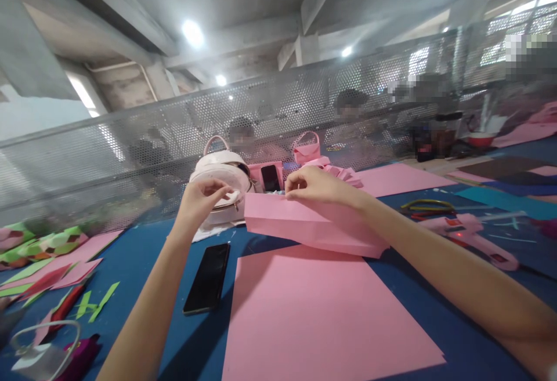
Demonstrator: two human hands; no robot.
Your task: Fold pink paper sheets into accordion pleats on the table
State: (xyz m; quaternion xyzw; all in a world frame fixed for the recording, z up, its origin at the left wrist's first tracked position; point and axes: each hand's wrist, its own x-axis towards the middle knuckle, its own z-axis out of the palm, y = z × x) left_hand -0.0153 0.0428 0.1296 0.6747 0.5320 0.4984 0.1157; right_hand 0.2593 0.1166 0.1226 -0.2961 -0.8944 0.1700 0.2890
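My right hand (315, 187) pinches the top edge of a creased pink paper sheet (304, 222), lifted and tilted above the table. To its left, my left hand (201, 200) is raised with thumb and fingertips together, apart from that sheet; whatever it may hold is too small to make out. Beneath both hands, a large flat pink sheet (326, 317) lies on the blue table (178, 343). A black phone (208, 278) rests beside it on the left. Behind my left hand stands a white backpack (217, 166).
A pink glue gun (474, 239) with a red light lies at right, near yellow-handled pliers (429, 205). Another phone (270, 178) and a small pink bag (307, 152) stand at the back. A perforated metal screen (278, 117) crosses behind. Green scraps (103, 301) and a white charger (37, 362) lie left.
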